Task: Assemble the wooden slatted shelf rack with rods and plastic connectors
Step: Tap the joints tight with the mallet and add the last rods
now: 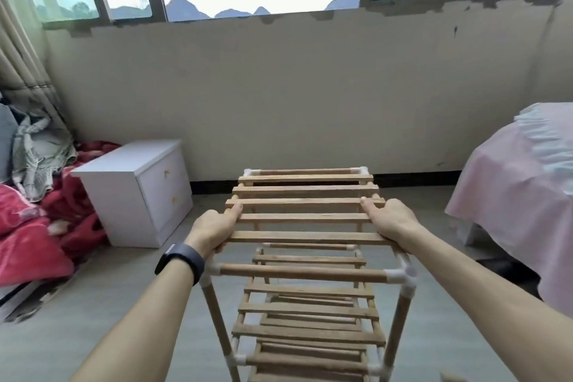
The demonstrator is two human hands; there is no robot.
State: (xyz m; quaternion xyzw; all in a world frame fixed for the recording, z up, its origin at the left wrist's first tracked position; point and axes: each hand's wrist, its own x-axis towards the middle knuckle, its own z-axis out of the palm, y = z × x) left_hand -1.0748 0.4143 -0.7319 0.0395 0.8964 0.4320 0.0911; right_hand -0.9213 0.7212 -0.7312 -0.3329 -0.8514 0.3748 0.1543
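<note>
The wooden slatted rack stands upright in the middle of the view, with several slatted tiers one below another. White plastic connectors join its rods at the corners. My left hand grips the left edge of the top slatted shelf, thumb lying along a slat and fingers curled under. On the right edge of the same shelf my right hand holds on in the same way. A near front rod runs between the two top front connectors, below the hands.
A white two-drawer cabinet stands to the left by the wall. Red bedding and clothes pile at the far left. A pink-covered bed is on the right. Grey floor surrounds the rack, below a window wall.
</note>
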